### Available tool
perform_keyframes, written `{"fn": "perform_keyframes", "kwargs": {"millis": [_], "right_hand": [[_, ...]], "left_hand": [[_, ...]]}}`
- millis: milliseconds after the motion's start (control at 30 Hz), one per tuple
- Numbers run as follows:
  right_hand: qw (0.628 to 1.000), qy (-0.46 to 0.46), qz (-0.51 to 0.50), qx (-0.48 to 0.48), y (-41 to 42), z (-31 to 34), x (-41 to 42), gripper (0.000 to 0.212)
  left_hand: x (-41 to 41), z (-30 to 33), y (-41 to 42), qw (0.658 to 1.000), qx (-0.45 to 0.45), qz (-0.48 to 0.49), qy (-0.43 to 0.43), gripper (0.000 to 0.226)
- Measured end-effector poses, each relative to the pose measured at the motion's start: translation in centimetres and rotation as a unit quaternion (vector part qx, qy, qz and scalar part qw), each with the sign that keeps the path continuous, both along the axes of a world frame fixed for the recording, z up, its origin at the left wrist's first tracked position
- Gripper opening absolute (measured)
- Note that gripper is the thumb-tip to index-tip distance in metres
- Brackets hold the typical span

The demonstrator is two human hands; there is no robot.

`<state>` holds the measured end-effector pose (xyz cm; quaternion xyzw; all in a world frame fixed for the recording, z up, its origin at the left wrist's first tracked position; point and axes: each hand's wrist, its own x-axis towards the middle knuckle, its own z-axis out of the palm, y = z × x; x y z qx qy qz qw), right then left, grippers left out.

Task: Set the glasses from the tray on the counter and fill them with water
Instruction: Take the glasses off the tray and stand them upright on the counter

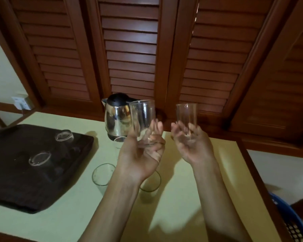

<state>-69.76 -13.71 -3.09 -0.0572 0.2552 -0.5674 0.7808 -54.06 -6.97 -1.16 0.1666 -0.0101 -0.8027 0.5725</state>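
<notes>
Two bare arms reach up; the left hand (143, 145) fingers grasp one glass (143, 119), the right hand (191, 144) another glass (186, 117), lifted above the worktop (68, 206). Next, stand both down, then two wait upside-down on the tray (16, 180)

Pale counter (63, 215) edged in wood, dark tray (10, 180) set at left, steel kettle (115, 117) placed at back, 3 upright glasses (102, 175) stood between them

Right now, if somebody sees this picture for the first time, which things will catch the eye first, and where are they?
First come the two raised hands in the middle: the left hand grips a clear glass, and the right hand holds a narrower glass. Behind them a shiny steel kettle stands on the counter. At left, a dark tray bears two upturned glasses.
</notes>
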Motion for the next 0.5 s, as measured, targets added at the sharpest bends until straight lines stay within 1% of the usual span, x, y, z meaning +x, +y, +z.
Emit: {"fn": "perform_keyframes", "kwargs": {"millis": [33,167,200,300,367,500], "right_hand": [[1.0,-0.011,0.014,-0.002,0.1,-0.6,-0.9,0.031],[0.999,-0.009,0.033,0.007,0.6,-2.6,-3.7,0.043],[1.0,-0.016,0.025,0.005,0.8,-2.9,-4.2,0.047],[0.998,-0.049,0.027,-0.026,1.4,-4.1,-5.6,0.071],[0.997,-0.042,0.031,-0.06,1.7,-4.9,-6.4,0.082],[0.993,-0.012,0.049,-0.103,1.7,-5.3,-7.4,0.083]], "left_hand": [[-0.9,-0.1,-0.2,1.0,-0.011,-0.009,0.002,0.056],[-3.9,-0.8,-0.1,0.997,-0.053,-0.038,0.041,0.073],[-4.4,-1.0,0.0,0.996,-0.063,-0.043,0.053,0.076],[-5.6,-1.4,0.4,0.991,-0.091,-0.065,0.077,0.081],[-6.3,-1.5,0.5,0.992,-0.092,-0.081,0.04,0.078],[-7.8,-2.1,0.8,0.99,-0.078,-0.082,-0.083,0.084]]}}
